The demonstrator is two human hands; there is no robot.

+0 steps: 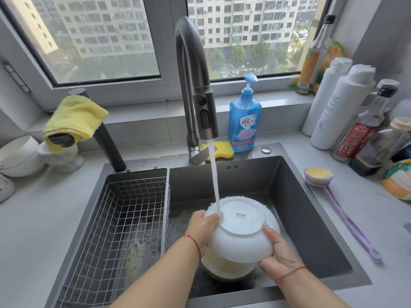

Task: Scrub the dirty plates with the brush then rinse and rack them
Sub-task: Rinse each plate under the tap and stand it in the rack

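I hold a white plate (241, 230) upside down over the sink (307, 196), its foot ring and a small sticker facing up. My left hand (203, 227) grips its left rim and my right hand (279, 252) grips its right rim. Water from the faucet (200, 90) falls onto the plate's underside near my left thumb. Beneath it lies another dish (226, 267) with yellowish residue, partly hidden. The purple long-handled brush (320, 175) lies on the counter right of the sink, untouched. The wire rack basket (124, 218) fills the sink's left part.
A blue dish-soap pump bottle (244, 121) and a yellow sponge (222, 150) stand behind the sink. Several bottles (340, 107) crowd the right counter. A yellow cloth (74, 116) hangs over a dark handle at left, beside white crockery (20, 154).
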